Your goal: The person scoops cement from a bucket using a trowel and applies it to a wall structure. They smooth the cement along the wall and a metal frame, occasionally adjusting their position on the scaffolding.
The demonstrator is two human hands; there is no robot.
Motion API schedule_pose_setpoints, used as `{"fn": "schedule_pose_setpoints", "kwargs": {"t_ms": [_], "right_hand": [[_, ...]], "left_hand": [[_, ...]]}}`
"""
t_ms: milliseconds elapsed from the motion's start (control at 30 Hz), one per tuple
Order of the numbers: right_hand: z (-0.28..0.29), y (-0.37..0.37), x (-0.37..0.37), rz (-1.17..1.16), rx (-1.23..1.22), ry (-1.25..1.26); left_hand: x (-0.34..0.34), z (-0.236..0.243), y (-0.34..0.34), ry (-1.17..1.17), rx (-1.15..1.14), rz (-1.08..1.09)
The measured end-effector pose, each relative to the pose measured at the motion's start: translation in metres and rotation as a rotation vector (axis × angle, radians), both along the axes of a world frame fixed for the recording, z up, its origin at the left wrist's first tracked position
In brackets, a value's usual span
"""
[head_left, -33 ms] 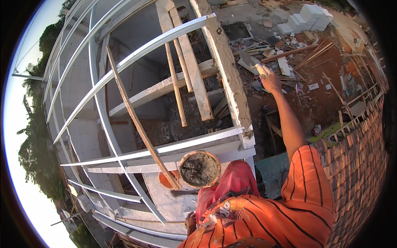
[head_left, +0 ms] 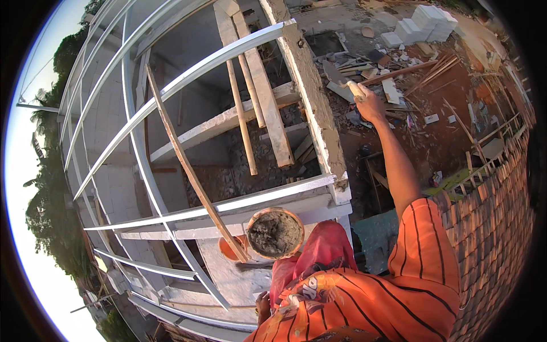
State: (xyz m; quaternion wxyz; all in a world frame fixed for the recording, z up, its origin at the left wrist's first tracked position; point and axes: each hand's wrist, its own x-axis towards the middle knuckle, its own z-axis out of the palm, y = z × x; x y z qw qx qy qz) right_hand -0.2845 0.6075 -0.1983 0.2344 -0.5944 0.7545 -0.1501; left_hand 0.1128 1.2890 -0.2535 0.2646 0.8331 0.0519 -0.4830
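My right hand [head_left: 370, 106] is stretched out to the far right, wrapped round the pale handle of a trowel [head_left: 334, 74]. Its grey blade points away to the left, just right of a narrow wall top [head_left: 326, 128] coated with rough grey mortar. Whether blade and wall touch, I cannot tell. By my knees stands a round bucket [head_left: 301, 245] holding wet grey mortar [head_left: 276, 232]. My left hand [head_left: 263, 305] is low beside my thigh, near the white ledge, with its fingers small and partly hidden.
Silvery metal roof bars [head_left: 211, 62] cross the left side over a deep room. A wooden strip [head_left: 188, 162] leans across them. An orange bucket [head_left: 228, 249] sits beside the mortar bucket. Roof tiles [head_left: 490, 233] slope away at right; rubble and white blocks [head_left: 424, 25] lie below.
The trowel blade has swung slightly upward and away and appears narrower. My right hand has shifted very little; the left hand and the buckets look unmoved.
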Motion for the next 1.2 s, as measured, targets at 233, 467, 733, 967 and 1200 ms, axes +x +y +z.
{"fn": "schedule_pose_setpoints", "kwargs": {"t_ms": [233, 467, 733, 967, 1200], "right_hand": [[0.071, -0.07, 0.041, 0.142, -0.229, 0.294], [0.069, -0.117, 0.055, 0.239, -0.379, 0.441], [0.067, -0.123, 0.063, 0.275, -0.343, 0.479], [0.06, -0.111, 0.045, 0.224, -0.345, 0.402], [0.062, -0.125, 0.069, 0.224, -0.337, 0.467]], "left_hand": [[0.002, -0.003, -0.004, -0.036, 0.01, 0.04], [0.0, -0.032, 0.05, -0.245, -0.152, -0.41], [-0.013, -0.047, 0.061, -0.216, 0.005, -0.021], [-0.022, -0.015, 0.027, -0.104, 0.05, -0.134], [-0.006, -0.029, 0.059, -0.187, -0.059, -0.247]]}}
